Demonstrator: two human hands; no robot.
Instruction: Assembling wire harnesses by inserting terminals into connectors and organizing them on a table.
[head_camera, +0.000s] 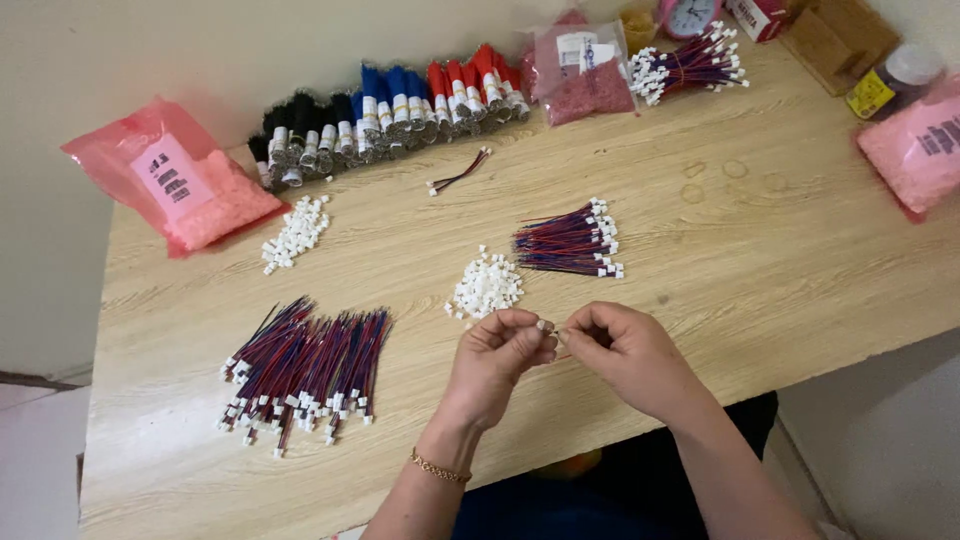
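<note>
Left hand (497, 350) and right hand (618, 350) pinched shut on probably a small white connector (553, 330); best kept steady, aligned above desk (780, 260).

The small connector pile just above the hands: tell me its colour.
White. The connector pile shows best in the head view, lying on the wooden table.

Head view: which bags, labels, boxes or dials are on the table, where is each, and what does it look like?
Pink bag, far left: beads inside, white label.
Clear bag, back centre: reddish beads, white label.
Pink bag, right edge: dark print.
Jar, back right: yellow label.
Clock, back edge: pink, round.
Box, beside the clock: red and white.
</note>
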